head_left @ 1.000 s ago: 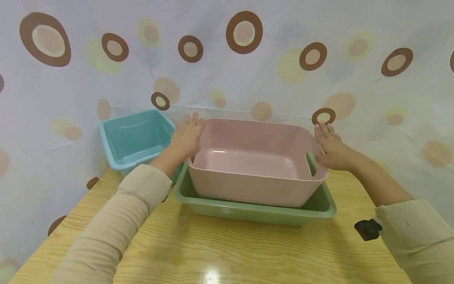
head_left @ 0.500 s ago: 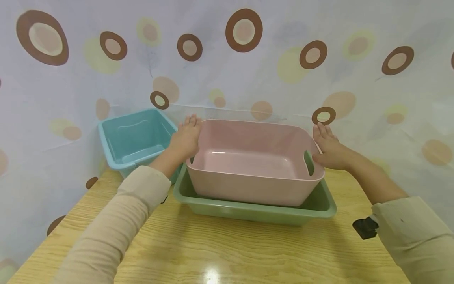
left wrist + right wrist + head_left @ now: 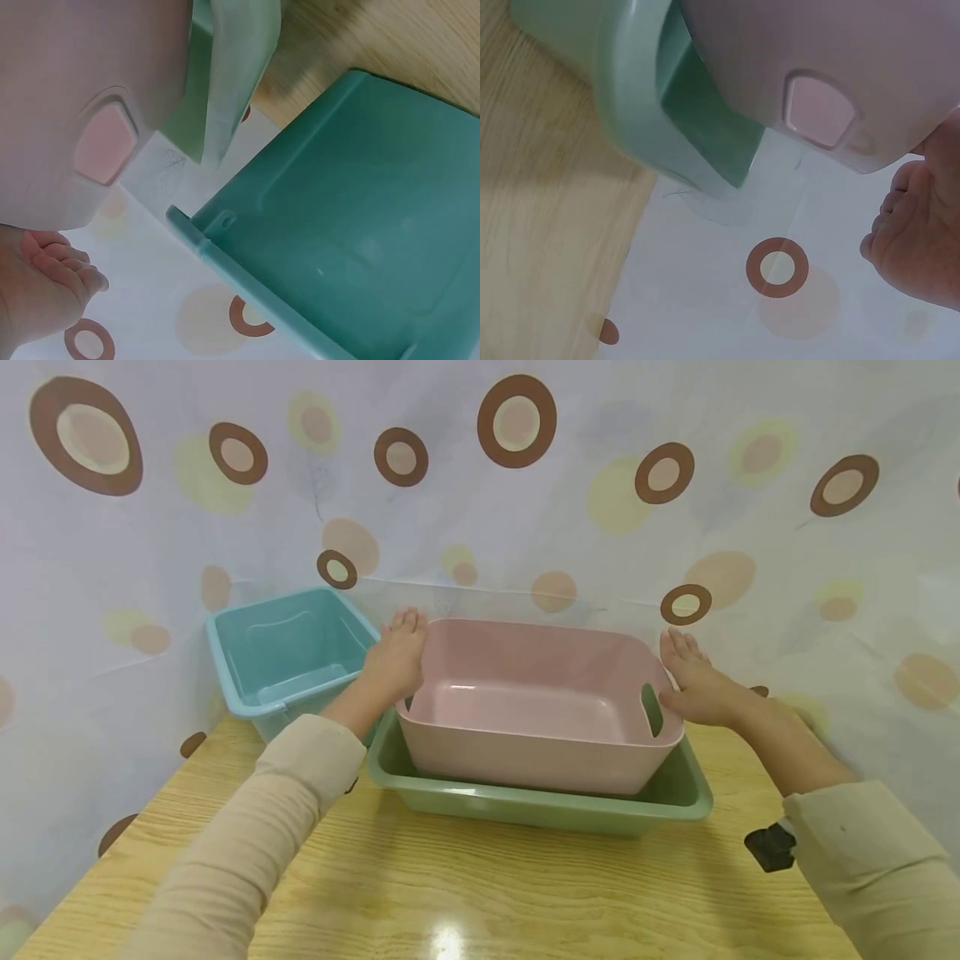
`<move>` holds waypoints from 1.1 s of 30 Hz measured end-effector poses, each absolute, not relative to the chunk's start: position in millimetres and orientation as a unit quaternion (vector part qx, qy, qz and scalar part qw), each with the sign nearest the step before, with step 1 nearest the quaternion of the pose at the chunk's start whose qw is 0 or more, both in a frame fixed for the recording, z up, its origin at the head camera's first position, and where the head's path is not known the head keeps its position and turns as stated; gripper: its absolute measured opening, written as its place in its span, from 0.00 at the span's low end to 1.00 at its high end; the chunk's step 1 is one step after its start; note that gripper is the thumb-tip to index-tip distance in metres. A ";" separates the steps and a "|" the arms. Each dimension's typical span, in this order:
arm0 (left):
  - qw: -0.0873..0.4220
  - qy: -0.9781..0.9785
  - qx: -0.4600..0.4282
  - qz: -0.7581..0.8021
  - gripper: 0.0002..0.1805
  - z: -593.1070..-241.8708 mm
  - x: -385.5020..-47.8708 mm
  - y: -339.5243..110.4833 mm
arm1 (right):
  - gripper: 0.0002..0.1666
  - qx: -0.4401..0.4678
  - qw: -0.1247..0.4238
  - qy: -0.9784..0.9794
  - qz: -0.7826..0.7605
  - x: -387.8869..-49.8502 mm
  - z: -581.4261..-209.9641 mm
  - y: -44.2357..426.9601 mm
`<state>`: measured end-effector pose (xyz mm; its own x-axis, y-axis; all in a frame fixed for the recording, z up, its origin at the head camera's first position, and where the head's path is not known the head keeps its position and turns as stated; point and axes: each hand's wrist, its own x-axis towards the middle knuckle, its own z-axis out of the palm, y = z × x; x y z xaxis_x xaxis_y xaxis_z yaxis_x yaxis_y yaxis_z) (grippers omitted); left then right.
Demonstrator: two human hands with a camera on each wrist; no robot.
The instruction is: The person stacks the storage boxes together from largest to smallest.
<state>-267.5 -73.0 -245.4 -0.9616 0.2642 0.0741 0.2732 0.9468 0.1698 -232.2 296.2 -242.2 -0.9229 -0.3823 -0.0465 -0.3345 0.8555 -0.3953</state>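
A pink bin point(image 3: 525, 760) with a cut-out handle hole at each end sits inside a shallower green basin point(image 3: 525, 802). At the bin's left end, my left hand point(image 3: 397, 664) touches the rim with its fingers pointing away from me. My right hand point(image 3: 697, 681) is against the right end, thumb near the handle hole and fingers extended. In the left wrist view, the left fingers point(image 3: 67, 266) lie past the bin's outer wall. The right fingers point(image 3: 896, 202) show loosely bent beside the bin in the right wrist view. No items are visible inside the bin.
A blue basin point(image 3: 292, 652) stands at the back left, close beside the green one. Everything rests on a yellow wood-grain table point(image 3: 487, 893). Directly behind hangs a white cloth point(image 3: 570, 527) patterned with brown and yellow circles.
The right hand has shifted slightly left, and the bin's right end has come in a little with it. The left hand and the bin's back rim appear slightly lower.
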 end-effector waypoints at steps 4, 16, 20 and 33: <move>0.025 -0.986 -0.135 -0.090 0.40 -250.1 -268.0 -71.3 | 0.47 -0.187 0.058 0.961 -0.196 -232.8 -248.1 297.4; 0.041 -0.985 -0.141 -0.089 0.37 -269.6 -269.9 -69.7 | 0.45 -0.194 0.044 0.960 -0.196 -232.2 -266.6 300.0; 0.041 -0.986 -0.136 -0.092 0.36 -273.9 -269.1 -70.0 | 0.45 -0.196 0.044 0.958 -0.204 -232.0 -271.8 298.4; 0.039 -0.986 -0.128 -0.104 0.35 -286.8 -271.0 -72.8 | 0.42 -0.199 0.036 0.959 -0.200 -237.4 -284.8 296.9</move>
<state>-271.0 -72.8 -286.8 -0.9640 0.2448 0.1039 0.2610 0.9456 0.1940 -237.4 296.9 -284.8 -0.9180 -0.3966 0.0098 -0.3675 0.8410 -0.3971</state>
